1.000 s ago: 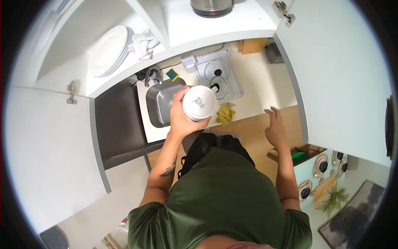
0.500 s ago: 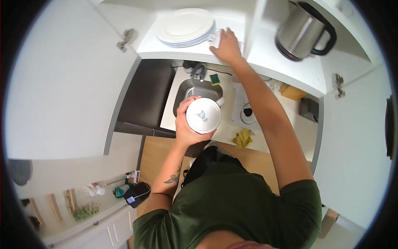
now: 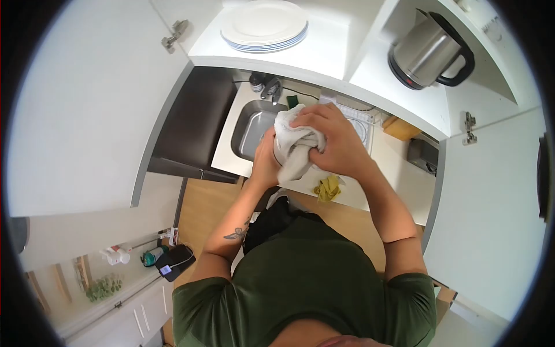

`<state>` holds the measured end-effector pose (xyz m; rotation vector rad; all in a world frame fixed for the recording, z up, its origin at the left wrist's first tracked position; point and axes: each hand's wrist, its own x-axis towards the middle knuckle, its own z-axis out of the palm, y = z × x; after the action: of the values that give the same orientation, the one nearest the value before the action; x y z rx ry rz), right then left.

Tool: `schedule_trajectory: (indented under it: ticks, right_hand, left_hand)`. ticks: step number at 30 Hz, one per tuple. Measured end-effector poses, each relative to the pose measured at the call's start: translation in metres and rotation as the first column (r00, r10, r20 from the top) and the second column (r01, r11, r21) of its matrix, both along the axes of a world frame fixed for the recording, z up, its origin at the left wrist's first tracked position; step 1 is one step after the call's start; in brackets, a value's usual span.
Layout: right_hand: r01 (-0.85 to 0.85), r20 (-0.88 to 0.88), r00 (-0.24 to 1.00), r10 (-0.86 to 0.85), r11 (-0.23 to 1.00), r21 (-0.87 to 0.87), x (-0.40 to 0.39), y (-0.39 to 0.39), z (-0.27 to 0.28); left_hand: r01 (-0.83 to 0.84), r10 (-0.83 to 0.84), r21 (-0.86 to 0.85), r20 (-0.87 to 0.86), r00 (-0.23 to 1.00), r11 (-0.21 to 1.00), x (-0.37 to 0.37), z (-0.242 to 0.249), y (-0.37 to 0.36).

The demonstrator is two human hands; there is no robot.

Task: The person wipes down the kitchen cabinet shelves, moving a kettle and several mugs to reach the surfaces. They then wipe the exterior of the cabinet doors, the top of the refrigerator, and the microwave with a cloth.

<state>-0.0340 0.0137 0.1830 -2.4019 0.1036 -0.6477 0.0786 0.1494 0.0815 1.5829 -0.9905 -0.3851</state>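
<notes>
Near the centre of the frame, slightly above the middle, both hands meet over a white cloth [image 3: 295,147] bunched around a mug [image 3: 277,151], of which only a thin sliver of pale rim shows at the cloth's left edge. The right hand [image 3: 335,141] lies on top, its fingers curled tight and pressing the cloth down onto the mug; the left hand [image 3: 265,162] cups the mug from the left, fingers wrapped round its side, mostly hidden. Judging by this, the wiping is in hand but not finished: the mug is swathed, held in the air over the counter edge beside the sink [image 3: 254,130], and is not yet set down anywhere. The cloth is soft, crumpled and off-white, with a loose tail hanging below the hands. Whether the mug is dry cannot be told. At the top of the frame an open shelf [image 3: 324,55] bears a stack of white plates [image 3: 264,26], and a steel kettle [image 3: 428,49] stands at the upper right.
</notes>
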Motion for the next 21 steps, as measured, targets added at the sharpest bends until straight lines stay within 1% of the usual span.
schedule_trajectory:
  ticks: [1, 3, 4, 5, 7, 8, 10, 11, 12, 13, 14, 16, 17, 19, 21]
  right_hand:
    - [0.021, 0.0, 1.0, -0.021, 1.0, -0.009, -0.004, 0.004, 0.002]
    - [-0.002, 0.004, 1.0, 0.002, 0.994, -0.111, -0.016, 0.009, 0.007]
    - [-0.022, 0.0, 1.0, 0.022, 0.988, -0.151, -0.022, 0.009, 0.011]
    - [-0.003, -0.004, 1.0, 0.003, 0.988, -0.152, -0.031, 0.008, 0.015]
    - [-0.122, -0.12, 0.987, 0.11, 0.988, -0.097, -0.051, -0.001, 0.024]
    - [-0.109, -0.122, 0.988, 0.096, 0.989, -0.104, -0.062, -0.006, 0.028]
    - [-0.139, -0.312, 0.944, 0.107, 0.987, -0.084, -0.087, -0.018, 0.037]
    - [-0.129, -0.316, 0.944, 0.095, 0.988, -0.088, -0.099, -0.025, 0.042]
    - [0.003, -0.344, 0.935, -0.086, 0.972, -0.235, -0.11, -0.032, 0.047]
    - [0.124, -0.342, 0.902, -0.265, 0.916, -0.382, -0.116, -0.036, 0.051]
    - [0.129, -0.341, 0.9, -0.271, 0.914, -0.385, -0.118, -0.036, 0.054]
    - [0.289, -0.116, 0.935, -0.334, 0.911, -0.295, -0.12, -0.036, 0.06]
    - [0.295, -0.109, 0.934, -0.34, 0.907, -0.299, -0.113, -0.03, 0.058]
    - [0.174, 0.021, 0.984, -0.174, 0.949, -0.261, -0.094, -0.009, 0.048]
    - [0.208, 0.004, 0.977, -0.215, 0.941, -0.268, -0.094, -0.009, 0.047]
  left_hand:
    - [0.021, -0.021, -0.009, 0.0, 1.0, 1.0, -0.001, -0.001, -0.005]
    - [0.223, -0.221, -0.115, 0.031, 0.975, 0.968, -0.004, -0.003, -0.011]
    - [0.244, -0.258, -0.159, -0.078, 0.963, 0.957, -0.01, -0.003, -0.018]
    - [0.261, -0.276, -0.161, -0.081, 0.958, 0.952, -0.017, -0.004, -0.024]
    - [0.223, -0.216, -0.278, 0.057, 0.975, 0.934, -0.025, 0.002, -0.035]
    - [0.268, -0.237, -0.164, 0.187, 0.953, 0.949, -0.026, 0.01, -0.035]
    - [0.301, -0.269, -0.157, 0.195, 0.943, 0.941, -0.026, 0.009, -0.039]
    - [0.321, -0.29, -0.143, 0.205, 0.935, 0.936, -0.026, 0.009, -0.042]
    - [0.321, -0.291, -0.153, 0.189, 0.938, 0.935, -0.027, 0.009, -0.044]
    - [0.326, -0.296, -0.158, 0.188, 0.936, 0.932, -0.028, 0.01, -0.047]
    - [0.344, -0.312, -0.162, 0.196, 0.93, 0.925, -0.028, 0.013, -0.048]
    - [0.364, -0.327, -0.17, 0.211, 0.921, 0.916, -0.03, 0.023, -0.054]
    - [0.388, -0.341, -0.175, 0.247, 0.907, 0.905, -0.033, 0.03, -0.057]
    - [0.423, -0.366, -0.175, 0.285, 0.886, 0.889, -0.04, 0.031, -0.062]
    - [0.343, -0.29, -0.252, 0.224, 0.93, 0.905, -0.044, 0.03, -0.069]
